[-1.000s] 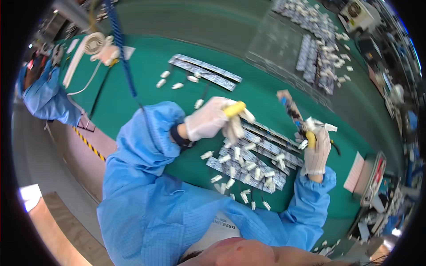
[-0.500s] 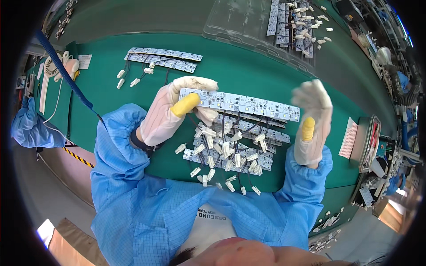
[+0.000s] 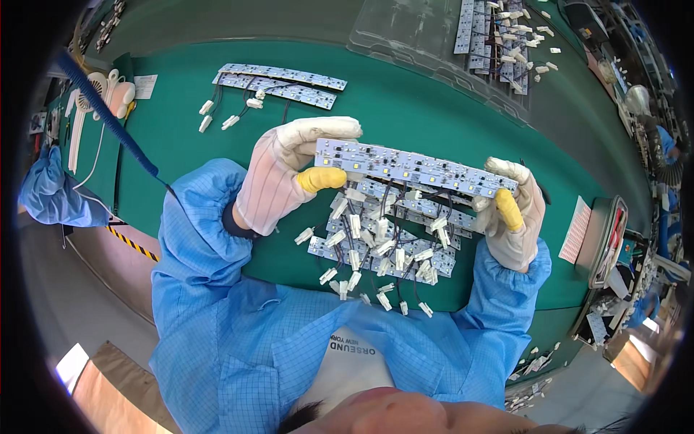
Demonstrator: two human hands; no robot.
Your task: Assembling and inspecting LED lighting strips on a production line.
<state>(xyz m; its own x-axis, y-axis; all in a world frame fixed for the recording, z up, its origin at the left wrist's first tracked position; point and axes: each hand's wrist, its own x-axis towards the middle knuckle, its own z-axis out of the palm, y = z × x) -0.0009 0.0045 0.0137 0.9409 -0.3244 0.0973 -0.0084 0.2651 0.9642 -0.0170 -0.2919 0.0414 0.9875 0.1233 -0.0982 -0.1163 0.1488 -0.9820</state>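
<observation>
Your gloved left hand [image 3: 280, 175] and right hand [image 3: 515, 215] pinch opposite ends of one LED circuit board strip [image 3: 413, 168] above the green mat [image 3: 405, 94] — probably to keep its component-covered face level and clear. White plug connectors [image 3: 355, 226] and the held strip cover much of the heaped LED strips [image 3: 442, 265] beneath, and the fingertips behind the board are hidden — how firmly they press cannot be told

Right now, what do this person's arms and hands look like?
The left hand and right hand wear whitish gloves, the left striped, each with a yellow thumb cover. Blue, finely gridded sleeves gather toward the wrists; a dark band shows at the left.
</observation>
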